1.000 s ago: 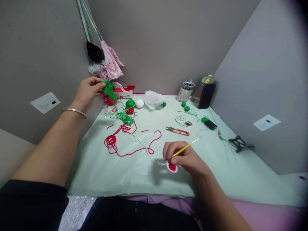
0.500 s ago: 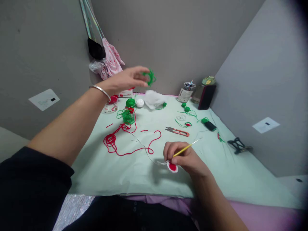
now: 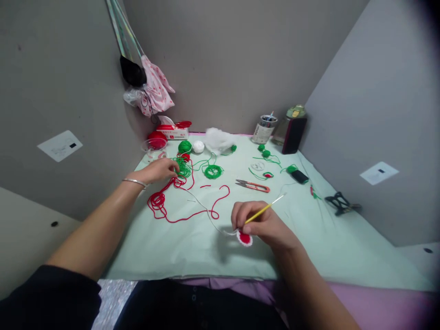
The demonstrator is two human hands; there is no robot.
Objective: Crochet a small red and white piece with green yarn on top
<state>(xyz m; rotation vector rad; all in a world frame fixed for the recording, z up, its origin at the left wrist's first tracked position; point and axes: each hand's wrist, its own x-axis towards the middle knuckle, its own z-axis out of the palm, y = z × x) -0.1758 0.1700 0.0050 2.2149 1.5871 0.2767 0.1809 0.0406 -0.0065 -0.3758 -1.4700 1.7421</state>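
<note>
My right hand (image 3: 263, 223) is closed on a crochet hook (image 3: 257, 214) with a yellow handle, its metal tip pointing up to the right. The same fingers pinch a small red crocheted piece with a white edge (image 3: 244, 238). A white strand (image 3: 209, 213) runs from that piece up to the yarn at the left. With its fingers curled at a loose tangle of green yarn (image 3: 184, 168), my left hand (image 3: 160, 170) grips strands there; the fingertips are partly hidden. Right of the tangle lies a round coil of green yarn (image 3: 213, 172).
Loose red yarn (image 3: 158, 201) spreads over the front left of the table. Orange thread snips (image 3: 252, 185) lie mid-table. Behind are a green ball (image 3: 184, 146), a white ball (image 3: 198, 146) and white stuffing (image 3: 218, 141). A can (image 3: 264, 129) and a bottle (image 3: 283, 130) stand back right.
My left hand has come down from the air to the green tangle. The green coil it held now lies on the table. My right hand stays nearly in place.
</note>
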